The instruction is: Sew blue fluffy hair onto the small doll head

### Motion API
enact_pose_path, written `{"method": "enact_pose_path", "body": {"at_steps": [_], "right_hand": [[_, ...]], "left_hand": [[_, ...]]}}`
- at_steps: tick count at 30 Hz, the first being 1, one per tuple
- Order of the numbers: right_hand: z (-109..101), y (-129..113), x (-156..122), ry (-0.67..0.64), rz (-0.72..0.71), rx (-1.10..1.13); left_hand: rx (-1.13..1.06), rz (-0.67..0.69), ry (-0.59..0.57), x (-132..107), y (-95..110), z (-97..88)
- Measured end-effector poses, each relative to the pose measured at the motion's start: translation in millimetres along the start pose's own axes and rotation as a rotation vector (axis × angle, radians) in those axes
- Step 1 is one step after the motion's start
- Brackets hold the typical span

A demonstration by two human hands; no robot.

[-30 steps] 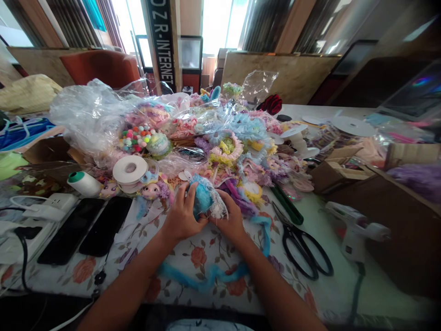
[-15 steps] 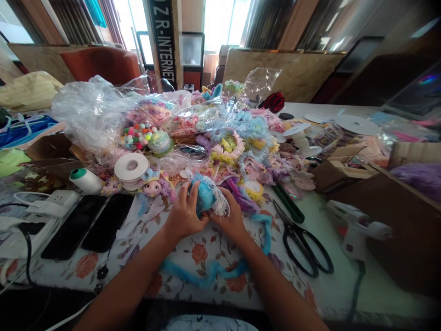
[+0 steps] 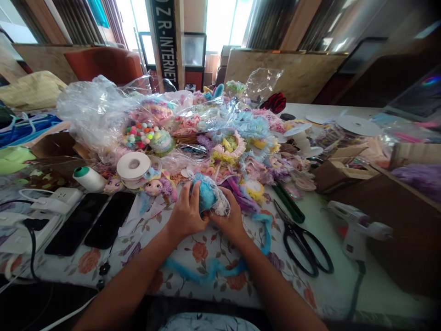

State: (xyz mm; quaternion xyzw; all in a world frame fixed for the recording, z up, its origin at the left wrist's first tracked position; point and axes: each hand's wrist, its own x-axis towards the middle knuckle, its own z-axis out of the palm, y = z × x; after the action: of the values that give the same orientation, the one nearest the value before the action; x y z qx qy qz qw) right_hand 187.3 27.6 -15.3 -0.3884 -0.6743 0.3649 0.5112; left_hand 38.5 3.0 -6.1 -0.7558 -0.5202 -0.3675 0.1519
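Observation:
My left hand (image 3: 186, 212) and my right hand (image 3: 230, 219) are closed together around a small blue fluffy ornament with white lace trim (image 3: 209, 195), held just above the floral tablecloth (image 3: 203, 253). A long blue fuzzy strip (image 3: 220, 266) trails from the ornament past my right wrist and curls across the cloth toward me. The fingertips of both hands press into the ornament from either side.
Black scissors (image 3: 303, 248) and a white glue gun (image 3: 358, 230) lie to the right. Two black phones (image 3: 93, 223), a power strip (image 3: 51, 202), a thread spool (image 3: 88, 178) and a ribbon reel (image 3: 133, 165) sit left. A pile of colourful lace trinkets and plastic bags (image 3: 206, 133) fills the back.
Both hands stay on the blue ornament and have shifted it only slightly; the view has drifted a little to the left.

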Motion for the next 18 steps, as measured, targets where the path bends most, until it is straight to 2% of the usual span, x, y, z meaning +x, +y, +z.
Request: {"method": "enact_pose_path", "body": {"at_steps": [11,18], "right_hand": [[1.5,0.8,-0.7,0.028,0.003,-0.024],[-5.5,4.3,3.6,-0.009,-0.027,-0.038]], "left_hand": [[-0.022,-0.008,-0.034,0.4,-4.5,0.3],[-0.055,0.006,-0.012,1.1,-5.4,0.9]]}}
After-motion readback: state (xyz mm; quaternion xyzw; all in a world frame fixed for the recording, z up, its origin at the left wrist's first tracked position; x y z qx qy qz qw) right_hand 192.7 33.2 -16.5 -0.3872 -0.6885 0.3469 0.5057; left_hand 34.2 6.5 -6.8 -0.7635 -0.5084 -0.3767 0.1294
